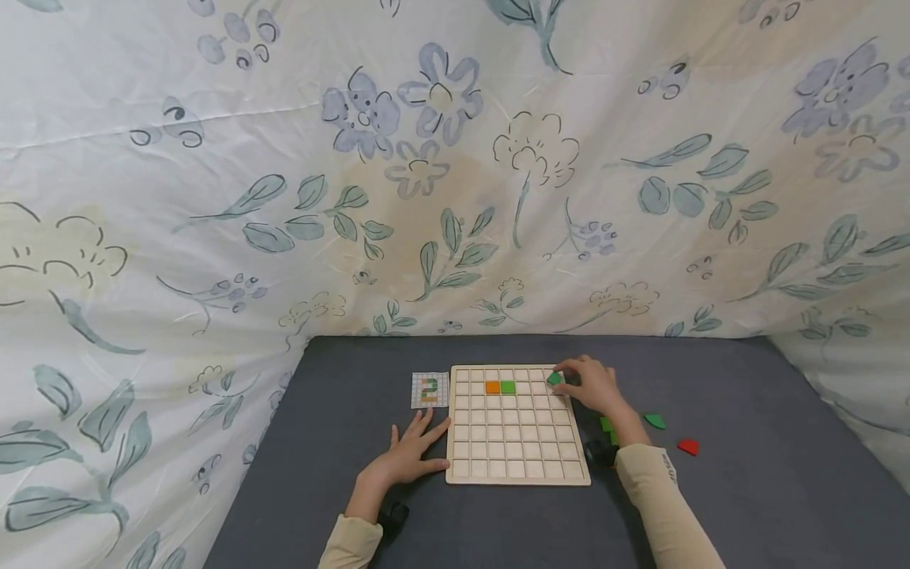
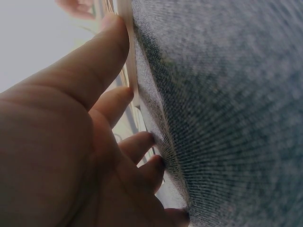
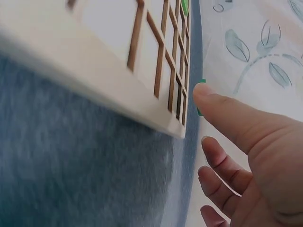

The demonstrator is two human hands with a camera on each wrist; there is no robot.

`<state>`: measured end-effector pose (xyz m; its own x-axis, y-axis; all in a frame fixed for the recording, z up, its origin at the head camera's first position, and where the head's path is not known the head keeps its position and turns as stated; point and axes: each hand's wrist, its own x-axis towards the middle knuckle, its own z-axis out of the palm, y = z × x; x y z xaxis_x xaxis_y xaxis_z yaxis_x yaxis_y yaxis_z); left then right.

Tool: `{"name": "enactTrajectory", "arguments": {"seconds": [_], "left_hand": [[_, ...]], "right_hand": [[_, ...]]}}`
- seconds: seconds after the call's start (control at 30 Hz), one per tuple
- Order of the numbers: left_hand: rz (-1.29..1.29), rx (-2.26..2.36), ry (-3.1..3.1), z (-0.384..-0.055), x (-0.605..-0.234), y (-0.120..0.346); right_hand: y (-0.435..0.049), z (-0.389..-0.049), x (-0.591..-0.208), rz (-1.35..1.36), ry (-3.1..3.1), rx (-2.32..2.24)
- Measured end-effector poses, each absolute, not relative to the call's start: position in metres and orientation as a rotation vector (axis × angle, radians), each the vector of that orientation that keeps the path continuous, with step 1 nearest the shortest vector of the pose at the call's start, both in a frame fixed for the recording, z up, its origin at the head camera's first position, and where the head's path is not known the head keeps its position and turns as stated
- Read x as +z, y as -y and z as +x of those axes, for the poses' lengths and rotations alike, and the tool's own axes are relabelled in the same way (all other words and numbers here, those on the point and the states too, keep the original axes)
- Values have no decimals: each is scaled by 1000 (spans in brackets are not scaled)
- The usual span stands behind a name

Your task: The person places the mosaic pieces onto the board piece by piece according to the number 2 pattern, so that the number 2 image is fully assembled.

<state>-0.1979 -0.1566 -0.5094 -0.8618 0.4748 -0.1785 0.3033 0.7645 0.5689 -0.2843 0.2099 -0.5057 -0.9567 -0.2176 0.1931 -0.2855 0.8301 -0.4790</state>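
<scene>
Your right hand (image 1: 592, 384) pinches a green piece (image 1: 554, 379) between thumb and fingers at the upper right corner of the wooden grid board (image 1: 518, 474). In the right wrist view, the thumb covers most of that piece, so only thin green edges show; you cannot tell from these views whether it touches the board. Your left hand (image 1: 408, 458) lies wide at the board's left side, its fingers spread; its thumb and index finger touch the board's edge, and its other fingers reach down to the table (image 1: 341, 387).

On the board, in the 2nd row from the top, you have 2 squares side by side: an orange square (image 1: 493, 387) in the 3rd column and a green square (image 1: 508, 387) in the 4th. Just beside the board's upper left lies a card (image 1: 442, 401) with a figure 2 in coloured squares on a grid.

Near your right wrist, to the right of the board, lie more green pieces (image 1: 607, 424), partly hidden by the arm. Farther right are a green piece with a rounded edge (image 1: 655, 421) and a red piece (image 1: 688, 447). A floral cloth (image 1: 455, 182) hangs behind the table.
</scene>
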Motion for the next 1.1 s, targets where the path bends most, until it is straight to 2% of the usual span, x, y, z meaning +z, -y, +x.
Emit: {"name": "enactTrajectory", "arguments": {"seconds": [1.1], "left_hand": [[618, 802, -2636, -196, -506, 157]], "right_hand": [[-171, -292, -510, 654, 2926, 862]]}}
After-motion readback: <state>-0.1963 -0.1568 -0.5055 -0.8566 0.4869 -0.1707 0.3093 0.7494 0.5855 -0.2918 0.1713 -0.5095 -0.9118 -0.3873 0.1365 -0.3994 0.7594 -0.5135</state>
